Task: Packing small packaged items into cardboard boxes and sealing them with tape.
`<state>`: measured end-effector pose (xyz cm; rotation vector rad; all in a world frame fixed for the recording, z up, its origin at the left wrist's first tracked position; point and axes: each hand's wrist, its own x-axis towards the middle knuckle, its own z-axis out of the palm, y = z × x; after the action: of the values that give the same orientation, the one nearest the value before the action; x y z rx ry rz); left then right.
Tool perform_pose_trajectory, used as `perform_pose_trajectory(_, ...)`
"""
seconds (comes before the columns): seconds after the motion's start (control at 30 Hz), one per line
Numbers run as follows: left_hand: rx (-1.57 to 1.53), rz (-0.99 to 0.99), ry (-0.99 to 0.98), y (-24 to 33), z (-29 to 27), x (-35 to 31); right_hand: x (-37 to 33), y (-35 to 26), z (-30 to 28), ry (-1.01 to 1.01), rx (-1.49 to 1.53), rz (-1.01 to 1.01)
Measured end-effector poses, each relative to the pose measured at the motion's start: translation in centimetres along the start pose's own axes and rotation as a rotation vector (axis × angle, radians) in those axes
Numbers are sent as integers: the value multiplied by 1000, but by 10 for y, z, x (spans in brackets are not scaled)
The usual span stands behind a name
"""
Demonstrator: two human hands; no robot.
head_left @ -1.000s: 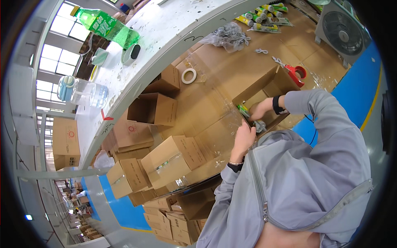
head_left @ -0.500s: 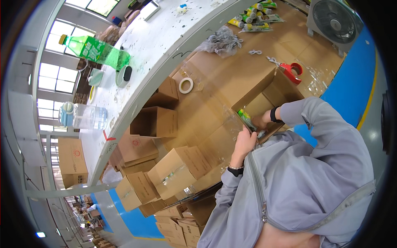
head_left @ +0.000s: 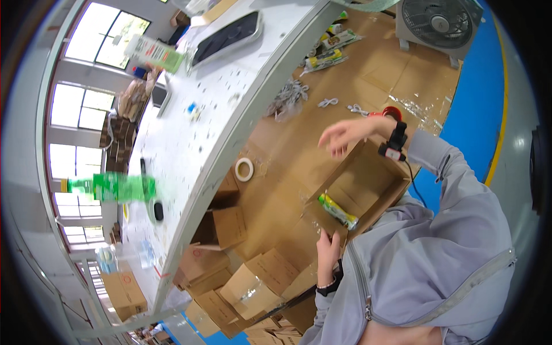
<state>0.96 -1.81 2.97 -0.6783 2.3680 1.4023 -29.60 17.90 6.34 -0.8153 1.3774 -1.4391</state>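
An opened cardboard box (head_left: 376, 164) stands in front of my body. Inside it, along the left wall, lies a green-and-yellow tube-shaped packet (head_left: 338, 211). My left hand (head_left: 328, 252) grips the box's near left edge, fingers closed on the cardboard. Above the box's far left side hangs my right hand (head_left: 345, 137), empty, with its fingers stretched out toward the left. A strapped device with a cable sits on the right wrist. Behind that wrist a red tape dispenser (head_left: 393, 112) is partly hidden.
Farther off lie more green-and-yellow packets (head_left: 325, 59), a bundle of white cables (head_left: 287, 98) and a loose coiled cable (head_left: 328, 103). A tape roll (head_left: 244, 169) and several cartons (head_left: 261, 282) are at left, beside a white table (head_left: 198, 129). A fan (head_left: 440, 24) stands far right.
My right hand has come up out of the box and moved away, now empty. The packet rests inside the box. The view has shifted, and my left hand remains at the box edge.
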Motion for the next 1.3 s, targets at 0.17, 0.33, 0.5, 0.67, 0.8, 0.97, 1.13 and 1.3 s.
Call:
perform_pose_trajectory(0.17,154,78,68,0,9,5,-47,77,-169,770,-416,103)
perform_pose_trajectory(0.33,211,-7,107,10,13,1,-79,107,-286,969,-1011,397)
perform_pose_trajectory(0.5,188,-214,197,4,26,-3,-60,86,-320,865,-828,527)
perform_pose_trajectory(0.67,191,-246,292,6,37,-4,-32,75,-348,853,-804,415)
perform_pose_trajectory(0.8,196,-391,362,14,49,-6,0,80,-356,800,-794,317)
perform_pose_trajectory(0.97,172,-407,355,4,57,-11,29,84,-348,741,-772,215)
perform_pose_trajectory(1.13,141,-313,503,-9,64,-8,9,99,-320,667,-777,201)
perform_pose_trajectory(1.3,255,-361,541,14,65,-4,-41,113,-289,577,-816,227)
